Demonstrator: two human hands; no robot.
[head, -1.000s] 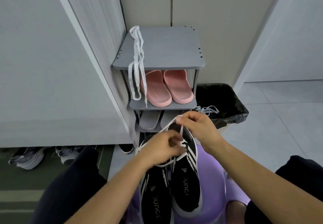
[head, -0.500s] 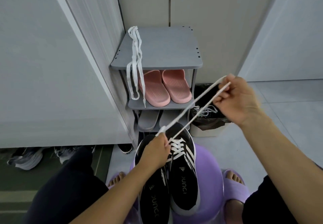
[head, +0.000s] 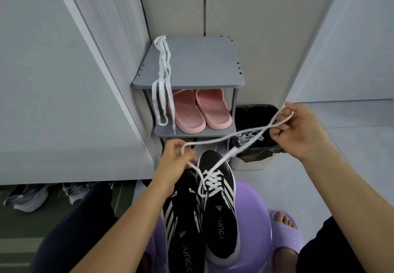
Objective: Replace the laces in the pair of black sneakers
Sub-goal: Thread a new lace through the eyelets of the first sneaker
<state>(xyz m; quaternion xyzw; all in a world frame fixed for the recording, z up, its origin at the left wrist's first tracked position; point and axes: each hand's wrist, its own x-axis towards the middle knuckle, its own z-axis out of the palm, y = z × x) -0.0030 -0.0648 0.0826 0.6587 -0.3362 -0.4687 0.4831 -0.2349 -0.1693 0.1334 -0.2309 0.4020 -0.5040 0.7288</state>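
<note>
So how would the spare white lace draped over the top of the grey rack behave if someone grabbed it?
The spare white lace is probably floppy: it bends over the grey rack edge and hangs in slack loops. It likely weighs very little, since it stays put merely draped. Being loose and untied, it would probably slide off whole if pulled from one end.
</note>
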